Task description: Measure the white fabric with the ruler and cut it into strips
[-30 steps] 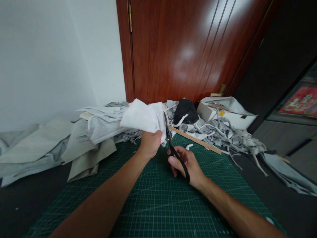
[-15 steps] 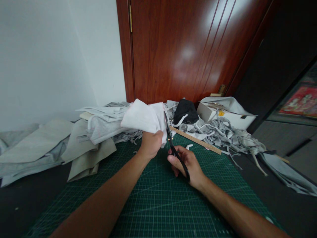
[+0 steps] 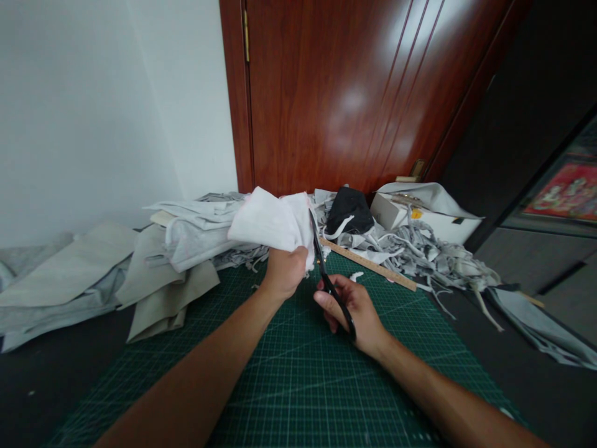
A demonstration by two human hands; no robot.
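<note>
My left hand [image 3: 286, 274] is closed around the lower part of a folded white cloth [image 3: 270, 218], lifted above the green cutting mat [image 3: 298, 379]. A pair of black-handled scissors [image 3: 329, 283] is in my right hand [image 3: 357, 311], with the thumb and fingers about its handles. The blades point up and away, along the right edge of the cloth. Whether they are closed on the fabric I cannot tell. Part of the cloth's underside is hidden by my left hand.
Piled grey and white fabric [image 3: 200, 230] and beige pieces [image 3: 172, 305] lie at the left. A wooden ruler [image 3: 373, 266] crosses the mat's far right. Behind it are a black cloth bundle [image 3: 349, 210], tangled strips [image 3: 433, 252] and a white box [image 3: 452, 227]. A brown door [image 3: 317, 93] stands beyond.
Almost nothing differs. The scissor handles and my right hand have shifted very slightly, while the cloth and my left hand stay in place.
</note>
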